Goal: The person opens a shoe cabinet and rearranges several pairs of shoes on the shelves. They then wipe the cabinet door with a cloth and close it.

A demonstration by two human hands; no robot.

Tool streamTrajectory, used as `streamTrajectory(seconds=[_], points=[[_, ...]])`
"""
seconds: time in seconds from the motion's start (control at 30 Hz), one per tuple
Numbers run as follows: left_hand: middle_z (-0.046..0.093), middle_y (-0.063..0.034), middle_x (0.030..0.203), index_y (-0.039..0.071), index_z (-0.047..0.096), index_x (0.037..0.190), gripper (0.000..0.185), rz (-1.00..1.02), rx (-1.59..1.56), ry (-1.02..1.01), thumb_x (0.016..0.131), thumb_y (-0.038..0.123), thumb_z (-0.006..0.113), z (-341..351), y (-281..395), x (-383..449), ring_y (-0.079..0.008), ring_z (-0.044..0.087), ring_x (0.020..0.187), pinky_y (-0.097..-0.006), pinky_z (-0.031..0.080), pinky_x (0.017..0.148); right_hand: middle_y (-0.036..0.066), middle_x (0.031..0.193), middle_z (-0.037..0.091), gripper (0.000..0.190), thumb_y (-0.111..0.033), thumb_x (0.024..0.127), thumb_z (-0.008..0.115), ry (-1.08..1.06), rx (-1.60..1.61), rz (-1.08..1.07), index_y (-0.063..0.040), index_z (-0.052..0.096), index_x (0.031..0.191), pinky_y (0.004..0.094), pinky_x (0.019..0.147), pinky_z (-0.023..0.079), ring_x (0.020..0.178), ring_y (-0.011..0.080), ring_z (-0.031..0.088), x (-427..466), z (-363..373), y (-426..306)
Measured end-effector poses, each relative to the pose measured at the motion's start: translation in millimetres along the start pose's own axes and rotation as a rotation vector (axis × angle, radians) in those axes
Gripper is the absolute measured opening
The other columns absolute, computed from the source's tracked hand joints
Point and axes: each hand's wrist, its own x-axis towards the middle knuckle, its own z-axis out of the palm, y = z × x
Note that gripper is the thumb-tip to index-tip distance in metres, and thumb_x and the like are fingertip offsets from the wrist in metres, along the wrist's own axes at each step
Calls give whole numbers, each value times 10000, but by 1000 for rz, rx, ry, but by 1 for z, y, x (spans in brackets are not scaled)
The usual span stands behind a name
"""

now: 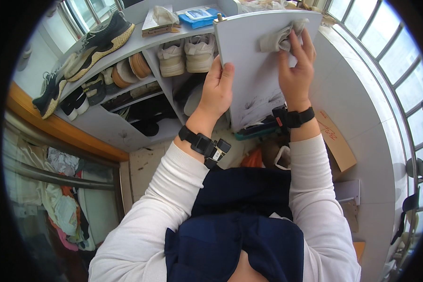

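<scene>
A white cabinet door [250,46] with a grey flower pattern near its lower end stands swung out from the shoe cabinet. My left hand [218,84] grips its left edge, thumb on the near face. Against the upper right of that face, my right hand [298,67] presses a crumpled whitish cloth [276,40] with its fingertips. Part of the cloth bunches above the fingers. Both wrists wear black straps with small devices. Behind the door's left edge, a pair of off-white sneakers [200,53] sits in the upper compartment.
On the cabinet top [141,40] lie dark running shoes [102,46], a blue wipes pack [199,17] and a small box [158,26]. More shoes fill the shelves at left. Cardboard [333,141] leans at the tiled right wall. An orange item [252,158] lies on the floor.
</scene>
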Motion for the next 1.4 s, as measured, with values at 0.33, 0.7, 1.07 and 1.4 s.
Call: streamTrajectory(seconds=[0.33, 0.7, 1.07, 1.4], points=[[580, -41, 1159, 31, 489, 1285, 380, 24, -11, -40, 1031, 311, 454, -4, 2, 1, -111, 505, 1023, -254, 397, 928, 60, 896, 627, 201, -58, 801, 749, 108, 157, 138, -29, 717, 998, 216, 571, 451, 631, 109, 523, -12, 9, 29], [601, -35, 1128, 31, 466, 1301, 338, 41, 7, -86, 1013, 204, 503, -1, 12, 3, -108, 521, 994, -259, 414, 912, 73, 806, 654, 99, 8, 782, 693, 52, 106, -28, -56, 660, 850, 288, 612, 512, 652, 200, 623, 3, 19, -23], [596, -22, 1132, 36, 445, 1318, 332, 52, 50, -132, 1012, 156, 492, -3, 9, 7, -92, 532, 978, -253, 430, 887, 84, 860, 674, 107, 60, 779, 647, 63, 187, -34, -36, 642, 827, 258, 583, 508, 637, 163, 616, 0, 20, -21], [608, -31, 1091, 38, 472, 1298, 322, 80, 82, -114, 1011, 180, 508, 5, 7, 10, -81, 535, 945, -249, 441, 851, 99, 843, 638, 161, 77, 741, 624, 27, 129, -53, -51, 622, 838, 338, 659, 525, 764, 274, 639, -16, 21, -15]])
